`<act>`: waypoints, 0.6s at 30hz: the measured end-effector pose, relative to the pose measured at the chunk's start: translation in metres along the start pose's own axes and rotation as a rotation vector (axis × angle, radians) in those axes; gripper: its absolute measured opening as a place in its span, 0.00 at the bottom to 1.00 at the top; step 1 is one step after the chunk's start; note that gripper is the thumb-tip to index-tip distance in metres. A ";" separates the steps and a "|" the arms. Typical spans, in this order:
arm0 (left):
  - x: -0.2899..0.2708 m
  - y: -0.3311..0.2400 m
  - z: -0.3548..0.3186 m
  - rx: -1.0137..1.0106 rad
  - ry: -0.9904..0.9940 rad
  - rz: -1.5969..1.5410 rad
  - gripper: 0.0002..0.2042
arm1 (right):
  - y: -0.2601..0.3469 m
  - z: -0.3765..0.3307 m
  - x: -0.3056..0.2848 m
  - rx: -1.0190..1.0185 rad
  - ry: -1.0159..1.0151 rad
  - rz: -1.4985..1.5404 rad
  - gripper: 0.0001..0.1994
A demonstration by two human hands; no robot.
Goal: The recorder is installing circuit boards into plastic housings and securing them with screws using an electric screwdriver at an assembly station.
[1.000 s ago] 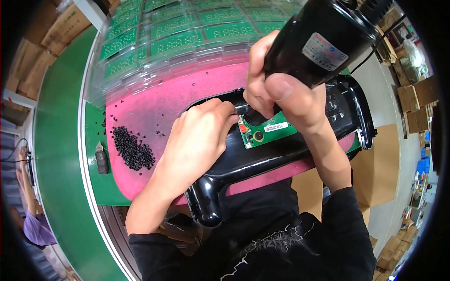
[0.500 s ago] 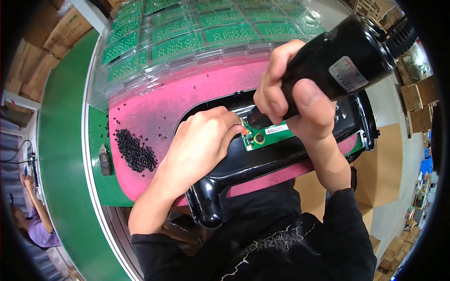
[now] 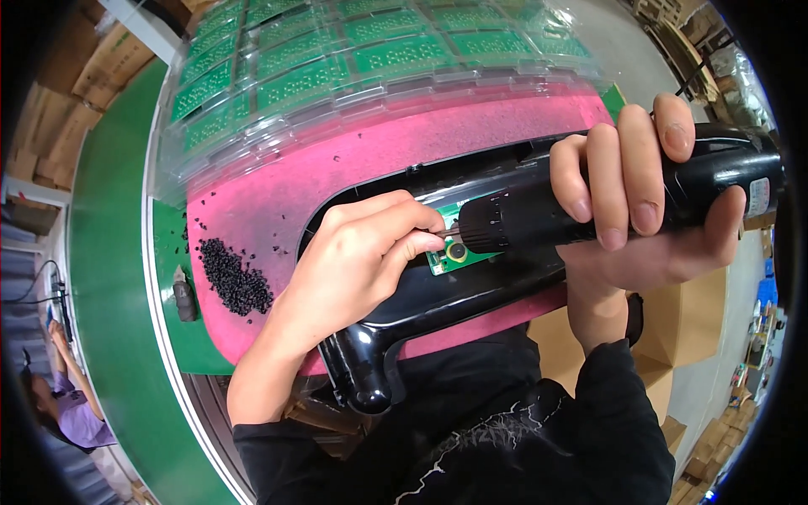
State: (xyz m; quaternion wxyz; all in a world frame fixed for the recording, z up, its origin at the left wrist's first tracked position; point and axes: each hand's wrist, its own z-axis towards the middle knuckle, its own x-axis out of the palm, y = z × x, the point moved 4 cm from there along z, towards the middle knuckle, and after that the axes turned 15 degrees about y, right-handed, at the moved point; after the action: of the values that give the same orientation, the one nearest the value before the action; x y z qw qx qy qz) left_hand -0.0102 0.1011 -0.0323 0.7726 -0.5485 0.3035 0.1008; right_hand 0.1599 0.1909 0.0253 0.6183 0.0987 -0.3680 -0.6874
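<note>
Since 0.5 s ago the right hand (image 3: 648,202), fist tight round the electric screwdriver (image 3: 606,206), has tipped it near flat w/ tip at the green circuit board (image 3: 454,252) in the black housing (image 3: 438,295) on the pink mat (image 3: 337,168), left hand (image 3: 353,252) fingertips pinching at the bit, so prob. lining up a screw.

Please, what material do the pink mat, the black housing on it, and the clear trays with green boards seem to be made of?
Pink mat: probably foam, matte, with a fine grainy surface.
Black housing: likely moulded plastic, glossy, since it shows sharp light reflections.
Clear trays: thin formed plastic, transparent and shiny, with pressed pockets for the green boards.
</note>
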 end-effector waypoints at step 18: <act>-0.008 -0.004 -0.004 -0.241 -0.124 0.168 0.14 | -0.033 -0.007 0.025 0.384 0.049 -0.099 0.27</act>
State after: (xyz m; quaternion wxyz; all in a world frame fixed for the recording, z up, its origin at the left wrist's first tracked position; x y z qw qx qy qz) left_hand -0.0159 0.0974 -0.0250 0.7073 -0.6027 0.2855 0.2345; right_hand 0.1326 0.1639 0.0081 0.5624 0.2494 -0.4719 -0.6315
